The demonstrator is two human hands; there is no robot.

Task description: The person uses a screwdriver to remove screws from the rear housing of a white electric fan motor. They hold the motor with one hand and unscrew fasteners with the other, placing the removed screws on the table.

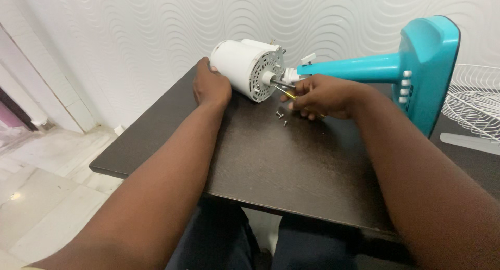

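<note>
On the dark table (291, 166) lies a teal fan stand (416, 72) with its white motor (242, 67) at the far edge, the left hand (211, 88) cupped flat against the motor's housing, the right hand (320, 97) closed around a screwdriver (285, 91) at the motor's face, loose screws (281, 115) just beside it.

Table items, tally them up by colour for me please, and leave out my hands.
White: 2, the fan motor and the wire fan guard
Teal: 1, the fan stand
Silver: 2, loose screws
Yellow: 1, the screwdriver
Grey: 1, a flat strip
Total: 7
</note>
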